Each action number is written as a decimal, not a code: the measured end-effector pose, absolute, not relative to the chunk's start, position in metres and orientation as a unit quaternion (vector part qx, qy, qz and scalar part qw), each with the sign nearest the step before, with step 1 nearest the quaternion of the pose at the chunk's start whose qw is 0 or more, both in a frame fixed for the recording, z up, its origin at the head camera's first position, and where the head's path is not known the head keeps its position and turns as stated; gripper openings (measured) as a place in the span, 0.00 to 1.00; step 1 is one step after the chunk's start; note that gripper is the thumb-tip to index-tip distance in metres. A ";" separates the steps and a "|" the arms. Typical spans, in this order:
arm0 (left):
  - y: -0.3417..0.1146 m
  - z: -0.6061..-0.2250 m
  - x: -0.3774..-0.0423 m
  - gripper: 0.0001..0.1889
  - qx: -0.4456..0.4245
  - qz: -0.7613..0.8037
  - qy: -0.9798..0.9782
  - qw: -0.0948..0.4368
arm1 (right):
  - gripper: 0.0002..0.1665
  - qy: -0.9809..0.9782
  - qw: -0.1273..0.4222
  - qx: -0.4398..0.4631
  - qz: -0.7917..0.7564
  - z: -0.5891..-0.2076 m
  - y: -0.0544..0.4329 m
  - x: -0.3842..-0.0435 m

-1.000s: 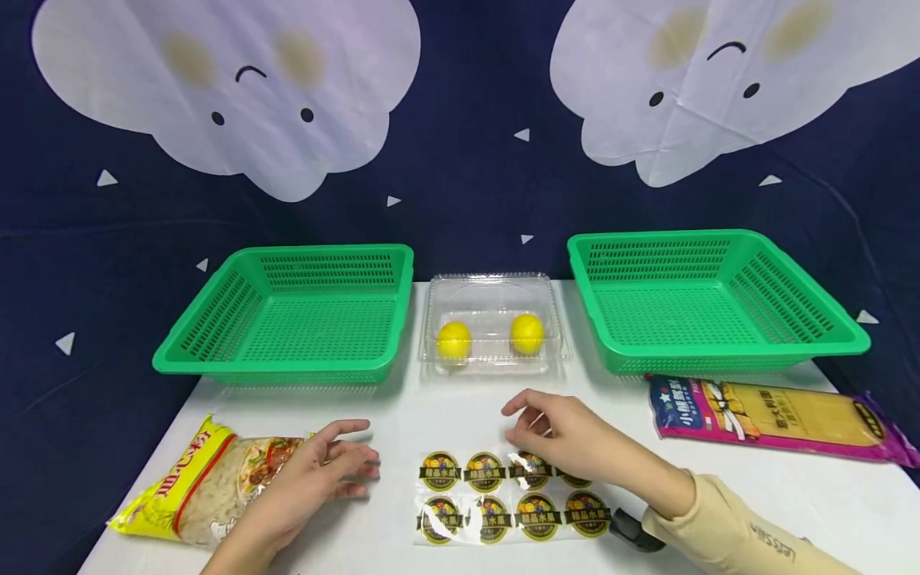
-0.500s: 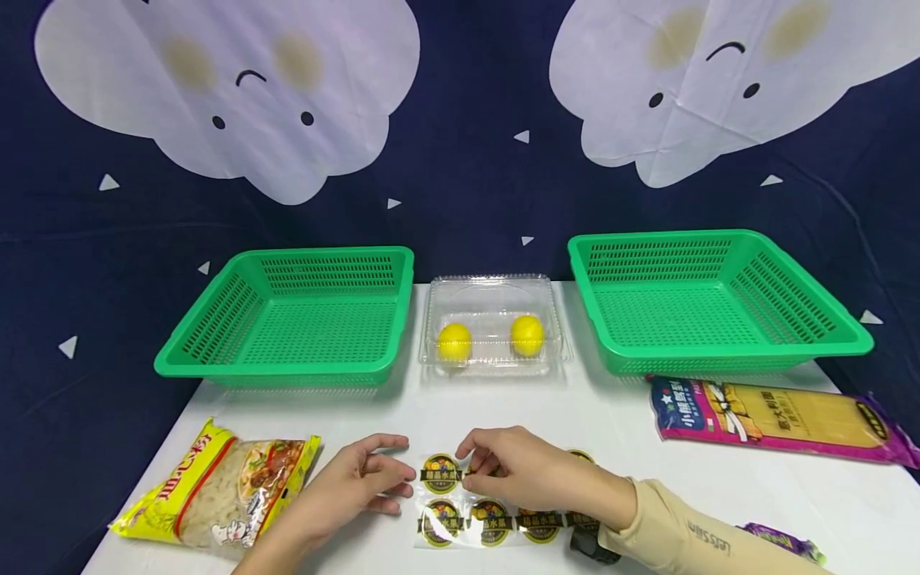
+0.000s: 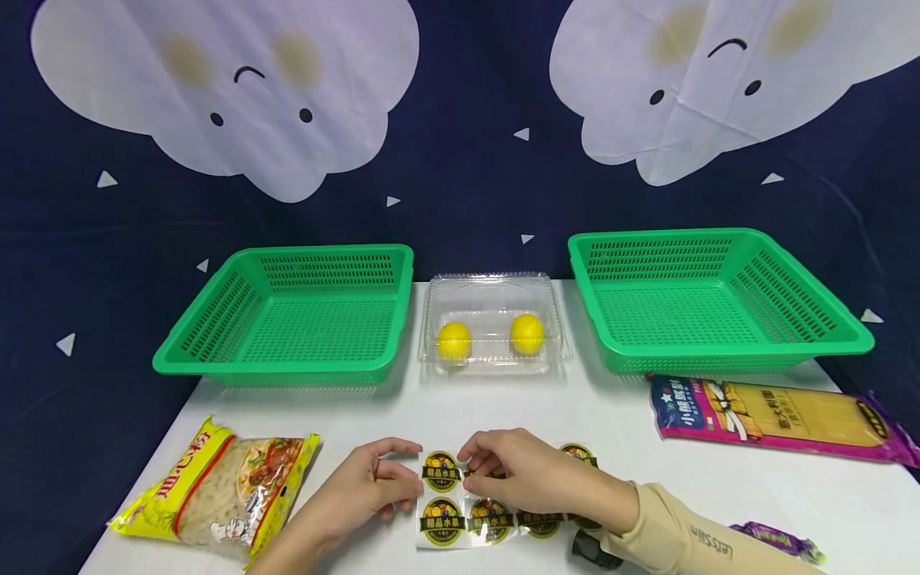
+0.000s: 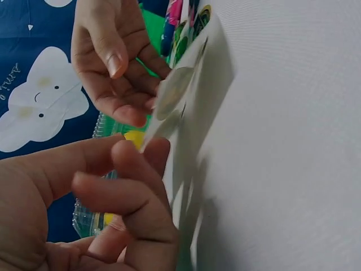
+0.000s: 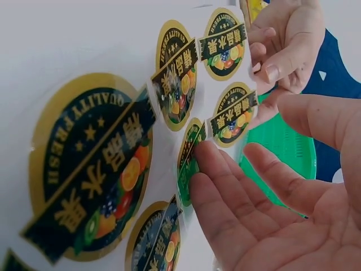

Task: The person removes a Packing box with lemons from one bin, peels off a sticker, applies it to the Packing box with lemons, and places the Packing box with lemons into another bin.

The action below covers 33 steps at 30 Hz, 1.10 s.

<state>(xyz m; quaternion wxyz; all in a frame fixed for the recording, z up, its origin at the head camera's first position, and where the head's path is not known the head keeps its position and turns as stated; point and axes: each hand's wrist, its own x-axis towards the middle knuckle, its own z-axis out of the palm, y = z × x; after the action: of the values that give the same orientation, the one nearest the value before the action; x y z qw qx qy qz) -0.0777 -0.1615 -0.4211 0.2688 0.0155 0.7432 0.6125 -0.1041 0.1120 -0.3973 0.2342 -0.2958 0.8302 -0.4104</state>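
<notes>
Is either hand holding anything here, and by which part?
The right hand holds nothing: it is over the sticker sheet, thumb and forefinger apart. Whether the left hand pinches the sheet's left edge cannot be told.

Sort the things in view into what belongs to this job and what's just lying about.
Belongs to the job:
left hand
right hand
fruit-sticker sheet
perhaps the clear box and yellow balls

Apparently just lying about:
two green baskets
yellow food bag
pasta pack
purple wrapper
</notes>
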 end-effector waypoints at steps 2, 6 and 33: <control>-0.159 -0.421 -0.077 0.29 0.010 0.606 0.751 0.264 | 0.16 0.831 0.233 -0.295 -0.411 -0.398 0.112 -0.104; -0.159 -0.423 -0.077 0.24 0.003 0.592 0.765 0.254 | 0.16 0.833 0.227 -0.296 -0.409 -0.398 0.111 -0.104; -0.169 -0.431 -0.082 0.06 0.016 0.659 0.695 0.286 | 0.11 0.809 0.071 -0.514 -0.277 -0.388 0.078 -0.146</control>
<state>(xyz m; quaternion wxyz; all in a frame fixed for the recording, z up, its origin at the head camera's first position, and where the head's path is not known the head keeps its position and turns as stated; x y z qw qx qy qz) -0.0818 -0.1688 -0.4305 0.2860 0.0159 0.6950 0.6595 -0.1457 0.0781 -0.3884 0.0712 -0.5143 0.8085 -0.2770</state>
